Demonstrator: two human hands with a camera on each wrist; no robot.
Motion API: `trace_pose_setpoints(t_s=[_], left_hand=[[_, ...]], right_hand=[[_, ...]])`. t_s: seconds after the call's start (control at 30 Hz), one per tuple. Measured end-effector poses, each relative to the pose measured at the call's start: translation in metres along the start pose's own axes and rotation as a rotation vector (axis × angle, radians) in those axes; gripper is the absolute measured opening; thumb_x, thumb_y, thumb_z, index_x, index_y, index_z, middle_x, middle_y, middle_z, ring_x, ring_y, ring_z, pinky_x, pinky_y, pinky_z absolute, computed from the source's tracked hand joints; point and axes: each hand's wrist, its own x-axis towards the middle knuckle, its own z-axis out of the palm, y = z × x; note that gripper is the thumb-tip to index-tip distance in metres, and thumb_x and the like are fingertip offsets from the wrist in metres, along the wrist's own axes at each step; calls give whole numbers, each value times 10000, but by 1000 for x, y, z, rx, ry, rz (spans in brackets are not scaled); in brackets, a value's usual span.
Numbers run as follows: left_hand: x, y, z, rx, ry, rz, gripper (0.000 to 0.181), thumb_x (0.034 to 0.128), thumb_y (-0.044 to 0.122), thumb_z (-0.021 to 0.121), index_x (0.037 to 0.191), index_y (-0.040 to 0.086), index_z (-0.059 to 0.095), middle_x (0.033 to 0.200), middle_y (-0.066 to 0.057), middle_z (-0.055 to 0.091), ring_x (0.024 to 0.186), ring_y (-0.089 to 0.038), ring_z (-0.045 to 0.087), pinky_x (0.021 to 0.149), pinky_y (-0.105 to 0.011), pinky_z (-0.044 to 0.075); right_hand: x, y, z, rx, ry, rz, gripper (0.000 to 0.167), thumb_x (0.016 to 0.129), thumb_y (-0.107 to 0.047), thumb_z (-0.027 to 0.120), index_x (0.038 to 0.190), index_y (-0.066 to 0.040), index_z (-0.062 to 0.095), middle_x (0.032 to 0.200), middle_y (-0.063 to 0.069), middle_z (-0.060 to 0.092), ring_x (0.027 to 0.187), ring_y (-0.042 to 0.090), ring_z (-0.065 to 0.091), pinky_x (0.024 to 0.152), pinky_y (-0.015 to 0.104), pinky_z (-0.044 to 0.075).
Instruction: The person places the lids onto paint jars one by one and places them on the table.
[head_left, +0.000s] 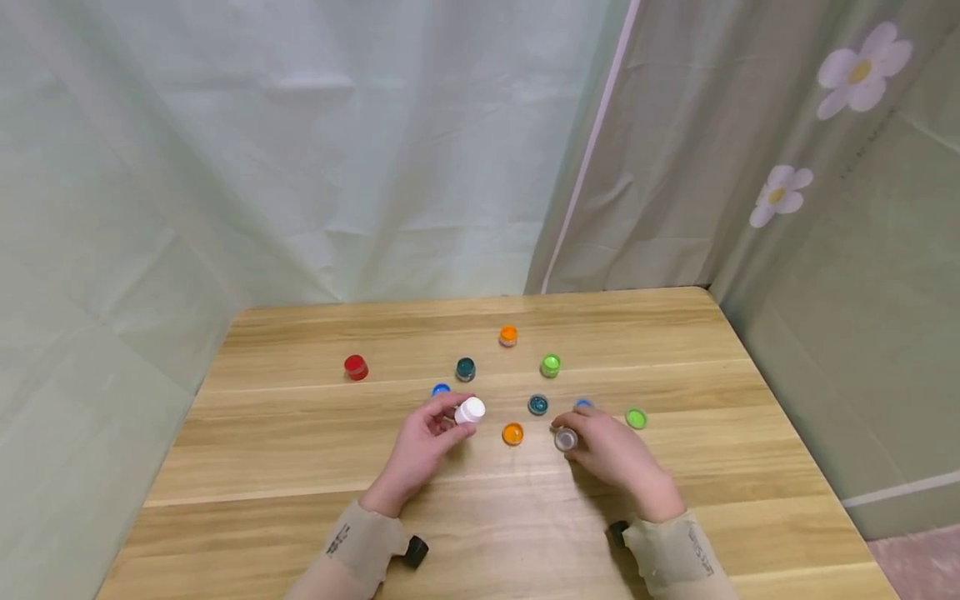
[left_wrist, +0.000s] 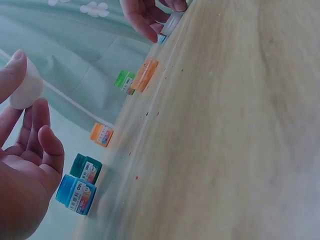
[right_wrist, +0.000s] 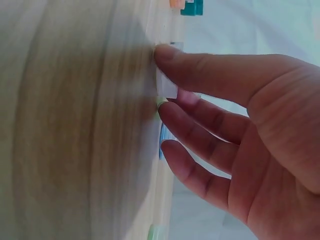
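My left hand pinches a small white paint jar between thumb and fingers, raised above the table; the left wrist view shows the white jar at its fingertips. Low at the tabletop, my right hand pinches a clear round lid by its edges. In the right wrist view the thumb partly covers this lid. A blue paint jar stands just beyond the left hand, partly hidden in the head view. Near the right hand lies a blue lid, mostly hidden by it.
Open jars of red, dark teal, orange and green paint stand farther back. Between the hands lie an orange lid and a teal lid. A green lid is at the right. Curtains hang behind the wooden table.
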Motion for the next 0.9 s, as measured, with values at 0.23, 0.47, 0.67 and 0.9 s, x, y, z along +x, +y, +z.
trace_pose_setpoints(t_s=[0.23, 0.47, 0.67, 0.9], left_hand=[[1, -1, 1, -34, 23, -4, 369, 989, 126, 789, 1353, 116, 726, 1255, -94, 649, 1070, -268, 567, 878, -247, 525], [2, -1, 2, -128, 5, -25, 385, 1058, 79, 680, 1436, 34, 628, 1306, -143, 676, 1091, -248, 667, 959, -305, 568], [3, -1, 3, -196, -1, -1, 409, 1059, 20, 651, 1457, 9, 558, 1336, -180, 688, 1070, -265, 728, 987, -339, 576], [1, -2, 4, -187, 27, 11, 439, 954, -26, 777, 1357, 11, 609, 1270, -164, 731, 1095, -254, 692, 941, -304, 571]], right_hand=[[-1, 0, -5, 49, -49, 60, 342, 944, -210, 841, 1267, -138, 753, 1022, -37, 630, 879, 117, 594, 794, 363, 554], [3, -1, -15, 136, 19, 58, 289, 1026, -286, 750, 1282, -152, 756, 970, -75, 630, 860, 110, 575, 763, 346, 529], [13, -11, -22, 263, 192, 1, 287, 987, -335, 802, 1205, -157, 743, 1058, -89, 720, 968, 172, 685, 825, 408, 580], [22, -37, -30, 387, 278, -105, 372, 947, -235, 834, 1301, -199, 725, 1044, -102, 705, 980, 197, 679, 768, 399, 576]])
